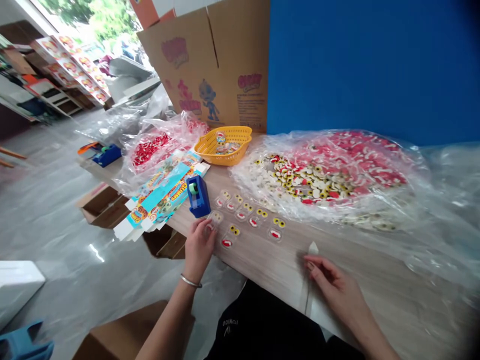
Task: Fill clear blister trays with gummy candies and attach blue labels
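Note:
My left hand (200, 242) has its fingertips closed on a small clear plastic tray (216, 217) at the table's front edge. That tray holds pale eye pieces and a red-and-white mouth piece, partly covered by my fingers. Several similar trays lie in rows beside it, among them one with yellow eyes and a red mouth (227, 243) and another (275, 234) farther right. My right hand (333, 285) is over the table to the right, thumb and forefinger pinched together. A small white pointed piece (313, 247) shows just beyond those fingertips; whether they grip it is unclear.
A blue tape dispenser (200, 200) stands left of the trays, near flat printed cartons (161, 192). Behind sit a yellow basket (225, 159), a large cardboard box (232, 55) and a plastic bag of eye and mouth pieces (318, 180). A bag of red pieces (153, 150) lies left.

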A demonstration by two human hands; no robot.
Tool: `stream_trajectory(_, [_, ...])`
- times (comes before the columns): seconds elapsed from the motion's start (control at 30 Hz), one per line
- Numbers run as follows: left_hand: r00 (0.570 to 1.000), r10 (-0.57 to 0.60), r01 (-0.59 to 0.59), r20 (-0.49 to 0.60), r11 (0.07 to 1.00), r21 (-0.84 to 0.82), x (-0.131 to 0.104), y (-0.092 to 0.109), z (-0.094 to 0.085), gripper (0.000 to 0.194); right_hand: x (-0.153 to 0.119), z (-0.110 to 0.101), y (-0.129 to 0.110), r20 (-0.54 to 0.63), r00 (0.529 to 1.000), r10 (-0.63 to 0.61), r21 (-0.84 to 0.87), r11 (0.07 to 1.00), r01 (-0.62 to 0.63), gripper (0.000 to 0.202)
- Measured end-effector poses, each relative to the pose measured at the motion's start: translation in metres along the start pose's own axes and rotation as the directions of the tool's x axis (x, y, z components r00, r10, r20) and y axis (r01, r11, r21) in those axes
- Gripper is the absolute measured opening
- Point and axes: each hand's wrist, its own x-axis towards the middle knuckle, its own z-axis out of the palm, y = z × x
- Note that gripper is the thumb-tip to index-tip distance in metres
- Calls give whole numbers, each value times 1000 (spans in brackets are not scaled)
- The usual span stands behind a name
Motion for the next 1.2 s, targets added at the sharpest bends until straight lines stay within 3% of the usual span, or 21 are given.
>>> stream_trajectory(0.1, [999, 36, -36, -9, 999, -3, -7, 8, 2, 24, -1, 1, 0, -7, 1000, 11, 3, 1000, -11, 35])
stream_trajectory(0.37, [988, 89, -95, 124, 995, 43, -34, 31, 17, 23, 1, 1, -2, 6, 999, 37, -2, 999, -37, 37])
stream_trajectory(0.67, [988, 95, -106, 118, 990, 91, -42, 28, 22, 22, 1, -1, 1, 13, 999, 38, 2, 999, -38, 36])
stream_trajectory(1.2, [1000, -21, 19, 14, 990, 141, -41, 20, 28, 30, 0, 0, 1, 10, 1000, 27, 37, 999, -28, 34])
